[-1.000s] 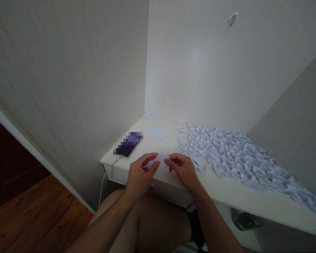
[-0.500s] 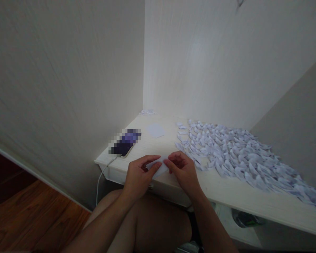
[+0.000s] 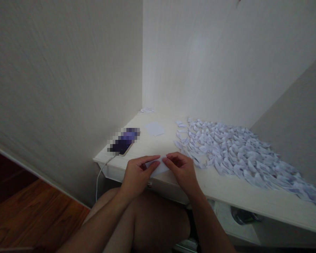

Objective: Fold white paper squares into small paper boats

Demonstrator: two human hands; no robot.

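Pretty far along, judging by the huge spread of folded white paper pieces (image 3: 231,147) over the right side of the cream-white wooden desk (image 3: 226,186). Wouldn't try counting them, way too much overlap. Got one small, thin white paper sheet (image 3: 160,169) in work right now, held at the front edge of the desk between both hands. Pinching its left part with the left hand (image 3: 140,171), using thumb and forefinger, clamped together on the paper. Doing the same near its upper right with the right hand (image 3: 182,169), again by thumb and forefinger. Can't make out any finished curl like in the big spread, so would call this one partly done at most. As for leftovers, can see some flat, squarish white paper sheets (image 3: 154,129) further back, between the dark-screened phone (image 3: 126,149) and the spread. Can't tell the count. Also spotting a little white heap (image 3: 146,110) in the far corner, too blurry to call folded or unfolded
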